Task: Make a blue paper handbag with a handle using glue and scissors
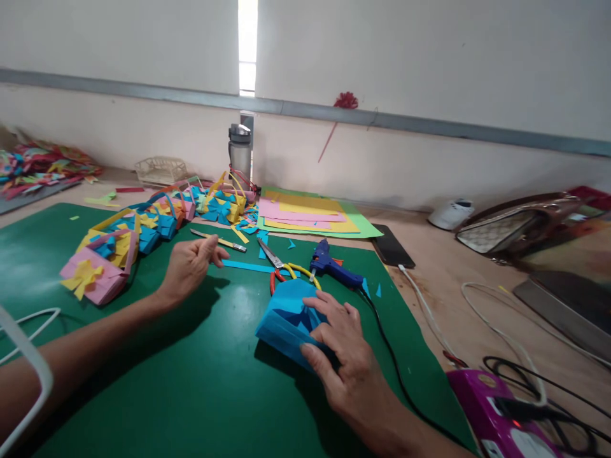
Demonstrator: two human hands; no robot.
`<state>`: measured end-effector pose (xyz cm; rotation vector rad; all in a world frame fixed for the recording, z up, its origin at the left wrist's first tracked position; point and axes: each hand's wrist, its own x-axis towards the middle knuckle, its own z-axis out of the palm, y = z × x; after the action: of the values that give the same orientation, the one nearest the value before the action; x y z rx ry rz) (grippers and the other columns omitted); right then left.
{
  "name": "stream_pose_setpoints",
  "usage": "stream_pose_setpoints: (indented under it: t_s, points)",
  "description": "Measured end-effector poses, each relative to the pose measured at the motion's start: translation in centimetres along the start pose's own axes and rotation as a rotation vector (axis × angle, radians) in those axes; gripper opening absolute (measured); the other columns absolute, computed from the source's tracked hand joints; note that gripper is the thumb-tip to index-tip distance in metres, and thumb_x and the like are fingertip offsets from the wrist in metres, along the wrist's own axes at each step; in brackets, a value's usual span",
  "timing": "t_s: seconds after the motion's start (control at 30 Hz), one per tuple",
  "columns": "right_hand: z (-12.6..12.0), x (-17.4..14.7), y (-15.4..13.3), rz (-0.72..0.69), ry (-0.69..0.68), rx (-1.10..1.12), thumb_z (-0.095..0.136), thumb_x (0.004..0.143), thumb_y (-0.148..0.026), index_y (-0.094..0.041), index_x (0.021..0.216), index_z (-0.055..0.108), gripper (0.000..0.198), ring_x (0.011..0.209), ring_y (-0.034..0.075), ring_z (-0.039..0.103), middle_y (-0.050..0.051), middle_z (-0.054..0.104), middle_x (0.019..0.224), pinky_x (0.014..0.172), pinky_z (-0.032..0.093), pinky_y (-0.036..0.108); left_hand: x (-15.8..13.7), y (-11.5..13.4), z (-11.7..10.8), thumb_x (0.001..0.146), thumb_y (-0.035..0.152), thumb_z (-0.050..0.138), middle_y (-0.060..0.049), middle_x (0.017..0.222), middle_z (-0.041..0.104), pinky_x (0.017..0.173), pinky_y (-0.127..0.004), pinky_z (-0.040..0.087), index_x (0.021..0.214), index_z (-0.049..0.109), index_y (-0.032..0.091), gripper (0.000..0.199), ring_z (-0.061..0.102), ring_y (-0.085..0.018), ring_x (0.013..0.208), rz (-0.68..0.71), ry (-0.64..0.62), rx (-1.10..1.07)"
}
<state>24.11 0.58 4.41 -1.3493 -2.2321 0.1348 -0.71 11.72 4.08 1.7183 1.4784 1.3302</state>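
My left hand [191, 266] is closed in a pinch above the green mat, at one end of a narrow blue paper strip [248, 266]. The strip runs right from those fingers towards the scissors [271, 253], whose handles are red and yellow. My right hand [346, 350] grips a small blue paper basket [286, 318], thumb on its near side and fingers over its top. Part of the basket is hidden behind that hand. Just beyond it lies a blue glue gun [334, 264]. A utility knife [219, 240] rests past my left hand.
Several finished paper baskets [98, 277] with bows line the left of the green cutting mat [191, 375]. Coloured paper sheets [310, 213], a bottle [240, 156] and a phone [394, 245] are at the back. A purple power strip [496, 413] and cables lie right.
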Motion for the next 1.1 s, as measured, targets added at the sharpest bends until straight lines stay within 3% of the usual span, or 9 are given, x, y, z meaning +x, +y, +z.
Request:
stream_pose_setpoints:
  t_s: [0.07,0.2,0.27,0.4,0.6,0.7,0.8,0.9,1.1]
  points:
    - [-0.1,0.0,0.0,-0.003,0.003,-0.008,0.045,0.084,-0.018,-0.02,0.068,0.05,0.016,0.121,0.033,0.047,0.012,0.06,0.118,0.092,0.031,0.063,1.5,-1.4,-0.8,0.085,0.039,0.036,-0.007,0.066,0.068,0.069,-0.029,0.048,0.056,0.058,0.016,0.043,0.063,-0.018,0.065,0.019,0.038,0.188]
    - [-0.2,0.0,-0.1,-0.004,0.011,-0.022,0.045,0.084,-0.016,-0.02,0.068,0.05,0.017,0.12,0.032,0.047,0.012,0.06,0.117,0.092,0.032,0.062,3.4,-3.4,-2.3,0.074,0.027,0.05,-0.011,0.108,0.065,0.092,-0.036,0.041,0.097,0.063,0.015,0.03,0.056,-0.026,0.106,0.179,-0.02,0.546]
    - [-0.3,0.1,-0.1,-0.007,0.012,-0.026,0.046,0.083,-0.016,-0.02,0.067,0.05,0.017,0.12,0.031,0.048,0.012,0.06,0.117,0.093,0.032,0.061,3.6,-3.6,-2.7,0.073,0.03,0.052,-0.012,0.104,0.066,0.091,-0.035,0.041,0.09,0.065,0.013,0.026,0.056,-0.027,0.105,0.198,0.007,0.584]
    - [-0.2,0.1,-0.2,0.008,0.017,-0.015,0.047,0.084,-0.016,-0.02,0.068,0.05,0.016,0.12,0.031,0.047,0.012,0.06,0.117,0.094,0.031,0.06,2.8,-3.1,-2.2,0.084,0.033,0.035,-0.006,0.062,0.062,0.068,-0.029,0.046,0.067,0.061,0.014,0.036,0.06,-0.019,0.065,0.18,-0.029,0.575]
    - [-0.2,0.2,-0.4,0.054,-0.032,0.01,0.045,0.085,-0.016,-0.019,0.072,0.053,0.015,0.123,0.03,0.044,0.012,0.058,0.121,0.096,0.028,0.061,-0.4,-0.4,-0.4,0.083,0.018,0.033,-0.005,0.077,0.065,0.07,-0.027,0.047,0.099,0.06,0.014,0.032,0.059,-0.016,0.07,0.38,-0.194,0.426]
    - [-0.3,0.3,-0.5,0.058,-0.036,0.007,0.044,0.085,-0.015,-0.019,0.073,0.053,0.016,0.124,0.03,0.042,0.012,0.057,0.122,0.096,0.028,0.061,-2.8,2.2,0.2,0.084,0.018,0.041,-0.008,0.103,0.064,0.094,-0.037,0.041,0.099,0.061,0.017,0.025,0.052,-0.022,0.106,0.571,-0.276,0.272]
    - [-0.4,0.3,-0.7,0.04,-0.029,-0.005,0.045,0.084,-0.015,-0.019,0.073,0.055,0.015,0.125,0.03,0.041,0.012,0.056,0.122,0.095,0.029,0.06,-4.9,4.4,0.9,0.081,0.025,0.055,-0.008,0.133,0.049,0.106,-0.048,0.027,0.099,0.064,0.021,0.02,0.027,-0.028,0.131,0.666,-0.423,0.259]
    - [-0.4,0.3,-1.0,-0.003,-0.027,-0.012,0.047,0.083,-0.014,-0.019,0.074,0.056,0.013,0.125,0.031,0.04,0.012,0.056,0.123,0.095,0.029,0.06,-6.1,5.2,1.8,0.075,0.03,0.064,-0.008,0.141,0.039,0.108,-0.054,0.022,0.088,0.068,0.021,0.016,0.014,-0.032,0.136,0.654,-0.547,0.309]
    - [-0.9,0.3,-1.3,-0.082,-0.041,-0.07,0.052,0.08,-0.014,-0.017,0.074,0.059,0.01,0.128,0.034,0.034,0.015,0.053,0.127,0.097,0.026,0.062,-6.5,4.9,2.6,0.074,0.013,0.062,-0.008,0.139,0.042,0.107,-0.054,0.025,0.074,0.069,0.018,0.008,0.016,-0.032,0.136,0.598,-0.627,0.281]
